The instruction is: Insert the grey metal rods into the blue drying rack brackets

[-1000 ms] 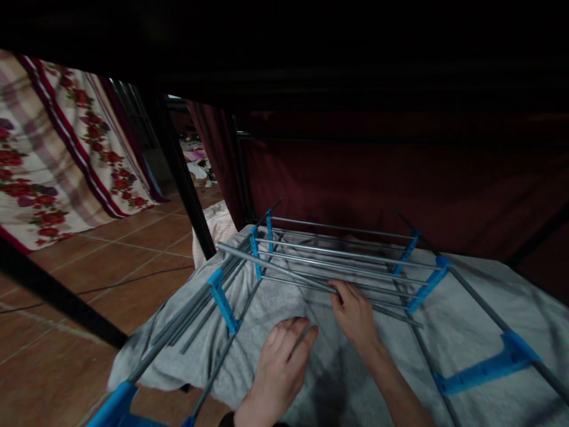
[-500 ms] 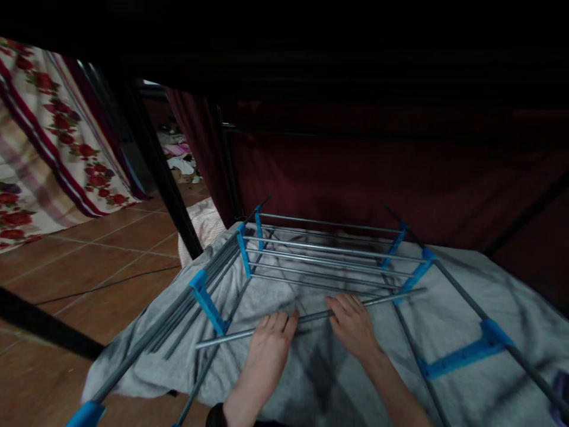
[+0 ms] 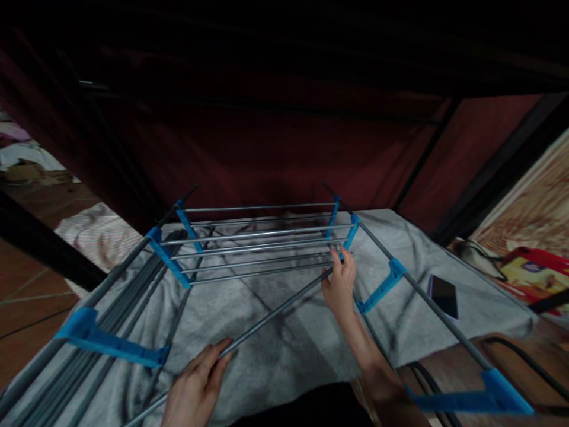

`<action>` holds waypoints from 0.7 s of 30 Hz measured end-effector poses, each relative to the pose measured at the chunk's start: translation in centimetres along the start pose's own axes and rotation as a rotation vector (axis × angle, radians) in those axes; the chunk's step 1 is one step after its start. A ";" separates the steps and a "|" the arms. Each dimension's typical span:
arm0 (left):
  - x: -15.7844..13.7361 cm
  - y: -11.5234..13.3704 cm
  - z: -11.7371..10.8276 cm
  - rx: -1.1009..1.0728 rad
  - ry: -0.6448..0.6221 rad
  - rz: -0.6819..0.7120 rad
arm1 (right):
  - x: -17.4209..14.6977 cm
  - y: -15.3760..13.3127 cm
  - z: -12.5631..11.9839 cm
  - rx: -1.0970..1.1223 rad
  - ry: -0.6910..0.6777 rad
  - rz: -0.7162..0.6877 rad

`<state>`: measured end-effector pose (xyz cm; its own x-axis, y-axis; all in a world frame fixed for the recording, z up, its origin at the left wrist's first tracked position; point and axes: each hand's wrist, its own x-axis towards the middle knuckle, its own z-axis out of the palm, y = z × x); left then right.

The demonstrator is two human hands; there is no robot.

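Note:
A grey metal rod [image 3: 271, 315] slants across the middle, its far end up and to the right. My left hand [image 3: 195, 382] is closed round its lower part, near the bottom edge. My right hand [image 3: 340, 281] grips the rod near its far end, with the fingertips close to a blue plastic bracket [image 3: 351, 231]. That bracket belongs to a rack frame of long side poles [image 3: 427, 293], blue brackets and several cross rods [image 3: 267, 233]. The rod's tip is hidden behind my right fingers, so I cannot tell if it touches the bracket.
The frame lies on a grey blanket [image 3: 249, 296]. Several loose rods [image 3: 128, 290] are bundled along the left side. A dark phone [image 3: 443, 296] rests on the blanket at right. A red and yellow package [image 3: 533, 276] is beyond it. Dark red cloth [image 3: 267, 160] hangs behind.
The view has turned right. The rod has swung from nearly level to a steep slant. My right hand has reached forward to the bracket; my left hand has come back toward me.

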<state>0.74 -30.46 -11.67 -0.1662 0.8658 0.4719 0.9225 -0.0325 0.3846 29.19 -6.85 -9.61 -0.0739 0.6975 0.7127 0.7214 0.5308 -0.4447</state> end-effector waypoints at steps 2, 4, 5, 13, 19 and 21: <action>-0.4 -0.3 0.1 -0.009 -0.001 -0.030 | -0.5 0.6 0.1 0.159 0.083 0.208; -0.7 -0.5 0.2 -0.004 0.000 -0.048 | -0.8 0.9 0.1 0.423 0.085 0.470; -0.8 -0.5 0.4 -0.001 -0.005 -0.052 | -0.9 0.9 0.1 0.596 0.043 0.598; -1.1 -0.4 1.3 0.023 -0.014 0.027 | 0.2 -0.2 -1.9 1.346 -0.186 0.952; -1.8 -1.0 1.3 0.098 -0.044 0.031 | 0.4 -0.4 -2.3 1.323 -0.167 0.949; -1.9 -1.1 1.1 0.133 -0.070 0.024 | 0.4 0.0 -2.3 1.314 -0.109 0.973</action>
<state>0.40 -31.49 -13.88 -0.1233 0.8983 0.4218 0.9647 0.0088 0.2632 30.78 -7.65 -8.04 -0.0555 0.9925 -0.1093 -0.5195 -0.1222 -0.8457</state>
